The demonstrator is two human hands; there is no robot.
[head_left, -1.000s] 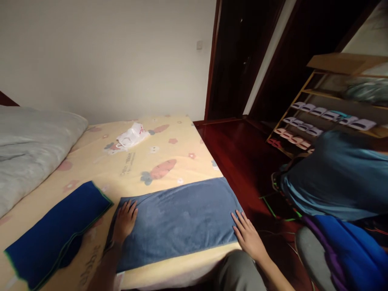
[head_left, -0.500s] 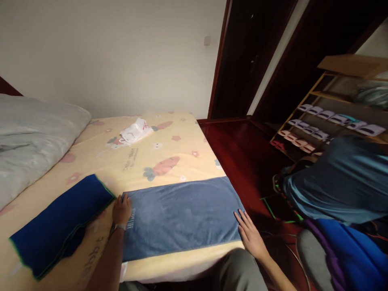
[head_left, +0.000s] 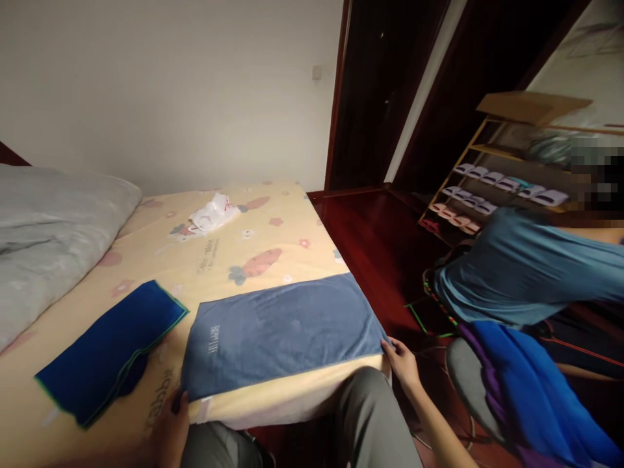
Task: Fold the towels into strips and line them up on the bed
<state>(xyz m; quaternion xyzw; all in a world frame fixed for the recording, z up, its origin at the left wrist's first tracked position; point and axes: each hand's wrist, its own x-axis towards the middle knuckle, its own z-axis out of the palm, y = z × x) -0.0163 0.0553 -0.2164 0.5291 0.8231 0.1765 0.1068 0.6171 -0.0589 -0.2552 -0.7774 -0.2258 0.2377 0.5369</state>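
A blue-grey towel (head_left: 287,328) with pale lettering near its left end lies spread along the bed's front edge. My right hand (head_left: 402,365) pinches its near right corner, which is lifted a little at the bed's edge. At the near left corner, my left hand (head_left: 176,416) is closed on the towel, thumb and fingertips at the cloth; part of this hand is in shadow. Left of the towel lies a folded dark blue cloth (head_left: 110,354) with green edging, apart from both hands.
The bed (head_left: 263,237) has a yellow carrot-print sheet, a crumpled white plastic bag (head_left: 214,213) and a grey quilt (head_left: 58,227). At right, a person in a blue shirt (head_left: 517,266) sits near a grey chair (head_left: 468,377) draped with blue cloth. Behind stands a slipper rack (head_left: 480,146).
My left hand has come down from the towel's far left corner to its near left corner. My right hand has gone from lying flat to pinching the near right corner.
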